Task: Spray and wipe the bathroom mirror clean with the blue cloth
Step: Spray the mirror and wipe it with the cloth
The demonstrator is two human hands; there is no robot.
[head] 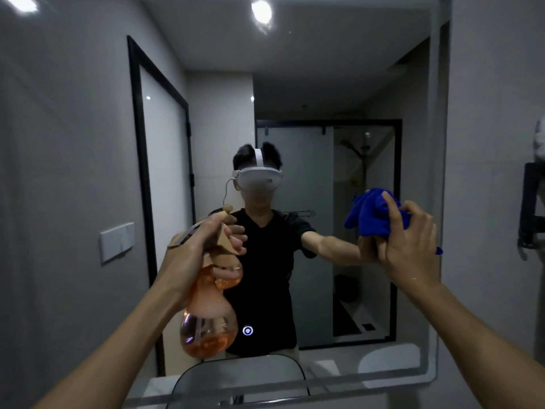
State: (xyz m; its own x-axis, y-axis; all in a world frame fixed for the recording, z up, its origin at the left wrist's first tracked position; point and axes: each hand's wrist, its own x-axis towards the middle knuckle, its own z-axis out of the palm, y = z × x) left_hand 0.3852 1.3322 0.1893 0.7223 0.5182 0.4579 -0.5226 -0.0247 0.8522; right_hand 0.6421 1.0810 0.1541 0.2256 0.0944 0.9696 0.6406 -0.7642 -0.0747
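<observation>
The bathroom mirror [309,84] fills most of the wall ahead and reflects a person with a headset. My left hand [191,249] is wrapped around the neck of a clear orange spray bottle [208,329], held upright in front of the glass at centre left. My right hand [410,243] presses a bunched blue cloth [374,214] against the mirror near its right edge. The bottle's nozzle is partly hidden behind my fingers.
A white switch plate [116,242] shows in the reflection at the left. The rim of a dark-edged basin [236,376] lies below the mirror. A black bracket [532,208] hangs on the wall to the right of the mirror frame.
</observation>
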